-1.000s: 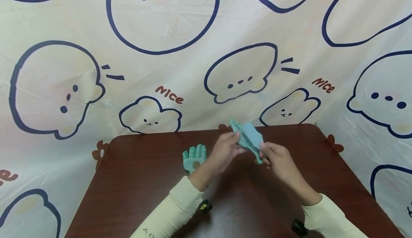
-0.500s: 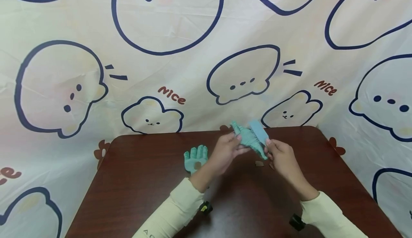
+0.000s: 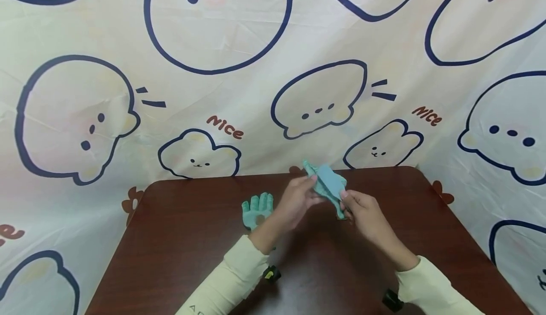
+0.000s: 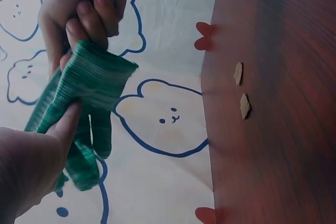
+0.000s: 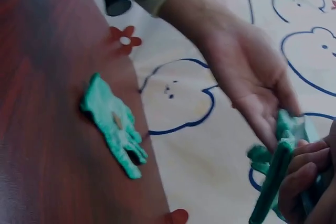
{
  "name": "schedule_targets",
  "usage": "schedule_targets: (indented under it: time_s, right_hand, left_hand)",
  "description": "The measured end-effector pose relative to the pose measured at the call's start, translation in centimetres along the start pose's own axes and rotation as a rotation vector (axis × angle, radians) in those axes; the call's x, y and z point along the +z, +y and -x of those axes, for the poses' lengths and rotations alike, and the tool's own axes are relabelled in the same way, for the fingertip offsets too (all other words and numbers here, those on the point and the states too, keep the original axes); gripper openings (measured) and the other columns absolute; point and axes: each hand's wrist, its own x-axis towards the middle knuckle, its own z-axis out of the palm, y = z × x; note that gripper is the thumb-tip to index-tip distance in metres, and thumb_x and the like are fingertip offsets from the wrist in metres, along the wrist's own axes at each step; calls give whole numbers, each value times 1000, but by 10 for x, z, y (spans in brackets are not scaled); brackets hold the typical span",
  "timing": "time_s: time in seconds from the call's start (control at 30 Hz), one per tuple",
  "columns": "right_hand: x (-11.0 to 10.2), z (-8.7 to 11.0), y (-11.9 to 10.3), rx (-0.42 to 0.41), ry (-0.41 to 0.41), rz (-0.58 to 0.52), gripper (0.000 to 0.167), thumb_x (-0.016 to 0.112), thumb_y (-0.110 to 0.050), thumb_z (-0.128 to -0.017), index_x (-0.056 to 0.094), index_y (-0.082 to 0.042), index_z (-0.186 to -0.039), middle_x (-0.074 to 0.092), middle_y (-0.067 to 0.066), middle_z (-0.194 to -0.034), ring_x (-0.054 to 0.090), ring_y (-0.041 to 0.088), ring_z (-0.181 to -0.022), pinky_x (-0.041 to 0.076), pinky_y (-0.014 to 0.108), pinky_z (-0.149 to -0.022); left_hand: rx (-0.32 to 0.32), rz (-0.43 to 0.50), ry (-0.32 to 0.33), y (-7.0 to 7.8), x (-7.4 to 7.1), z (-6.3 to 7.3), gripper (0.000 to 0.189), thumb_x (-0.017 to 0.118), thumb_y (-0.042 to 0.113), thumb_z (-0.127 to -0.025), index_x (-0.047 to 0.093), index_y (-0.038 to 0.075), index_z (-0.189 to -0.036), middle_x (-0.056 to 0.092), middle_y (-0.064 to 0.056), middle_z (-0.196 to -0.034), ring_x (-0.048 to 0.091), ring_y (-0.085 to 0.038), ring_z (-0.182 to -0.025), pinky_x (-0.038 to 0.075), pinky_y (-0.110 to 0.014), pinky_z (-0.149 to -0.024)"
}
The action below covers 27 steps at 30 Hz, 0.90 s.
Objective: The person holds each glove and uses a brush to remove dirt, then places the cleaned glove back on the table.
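Observation:
My left hand (image 3: 296, 200) pinches a knitted green glove (image 3: 322, 189), raised above the far part of the table. In the left wrist view, the thumb (image 4: 65, 124) presses on the ribbed cuff (image 4: 100, 72) and the glove's fingers hang down. My right hand (image 3: 364, 213) pinches the lower corner of a flat light-blue piece (image 3: 331, 180) that overlaps the glove, at the glove's right end. What kind of thing this piece is, I cannot tell. A second green glove (image 3: 256, 206) lies on the table left of my hands, a brown patch (image 5: 116, 121) on it.
Two small brown scraps (image 4: 238, 73) lie on the dark wooden table (image 3: 192, 244), below the held glove. A patterned white cloth (image 3: 251, 92) hangs behind the table's far edge. Black cameras (image 3: 271, 273) are strapped at both wrists.
The light-blue piece was over the glove, swung right to its edge half a second ago, and is back across it now. The left hand keeps its hold; the second glove stays put.

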Motion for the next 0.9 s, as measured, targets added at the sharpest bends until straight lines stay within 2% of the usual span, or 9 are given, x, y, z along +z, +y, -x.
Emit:
schedule_targets:
  time_s: [0.07, 0.2, 0.3, 0.47, 0.63, 0.77, 0.83, 0.9]
  right_hand:
    - [2, 0, 2, 9, 1, 24, 49, 45, -43, -109, 59, 0, -89, 43, 2, -64, 40, 10, -55, 38, 27, -49]
    - [1, -2, 7, 10, 61, 67, 51, 43, -47, -109, 59, -3, -88, 42, 3, -64, 39, 11, -55, 37, 28, -48]
    - [-2, -5, 10, 17, 80, 57, 54, 42, -48, -109, 58, -1, -89, 43, 4, -66, 40, 12, -55, 38, 29, -48]
    - [-10, -12, 14, 65, 98, 14, 58, 41, -51, -108, 57, 2, -92, 43, 4, -66, 39, 13, -52, 38, 31, -43]
    - [-20, -16, 19, 68, 140, 71, 57, 38, -51, -109, 57, 1, -91, 48, 4, -67, 45, 15, -57, 41, 31, -46]
    - [-21, -13, 15, 48, 101, -35, 53, 38, -46, -110, 53, 0, -88, 44, 2, -63, 40, 12, -50, 37, 32, -41]
    - [-17, -10, 10, 38, 45, -112, 53, 40, -45, -110, 51, 1, -87, 41, 1, -60, 35, 11, -46, 33, 32, -37]
    - [-12, -8, 4, 35, -7, -143, 52, 42, -44, -110, 51, 2, -87, 40, 0, -60, 34, 11, -46, 31, 32, -37]
  left_hand:
    - [-5, -20, 3, -1, 0, 0, 47, 42, 24, -112, 44, 1, -152, 56, -16, -150, 58, -32, -134, 44, -51, -112]
    - [6, -74, 9, -3, 1, 2, 44, 45, 22, -111, 47, 4, -151, 60, -11, -147, 62, -29, -130, 48, -47, -109]
    - [10, -90, 15, -3, 2, 2, 43, 46, 20, -111, 48, 6, -151, 62, -9, -145, 63, -27, -129, 50, -45, -107]
    - [0, -75, 29, 0, 5, 2, 41, 47, 19, -110, 49, 5, -149, 63, -11, -142, 64, -27, -128, 51, -45, -106]
    - [8, -61, 34, 1, 4, 3, 39, 45, 17, -110, 51, -1, -145, 62, -16, -138, 64, -29, -128, 51, -44, -106]
    - [8, -41, 34, -3, 0, 4, 36, 44, 15, -111, 54, -7, -137, 63, -20, -131, 66, -29, -124, 51, -46, -107]
    - [7, -26, 24, -5, -1, 4, 37, 43, 16, -111, 55, -9, -135, 63, -22, -130, 66, -31, -124, 51, -47, -107]
    - [9, -27, -2, -7, -2, 4, 39, 43, 18, -111, 54, -8, -138, 63, -22, -135, 64, -32, -126, 50, -47, -108]
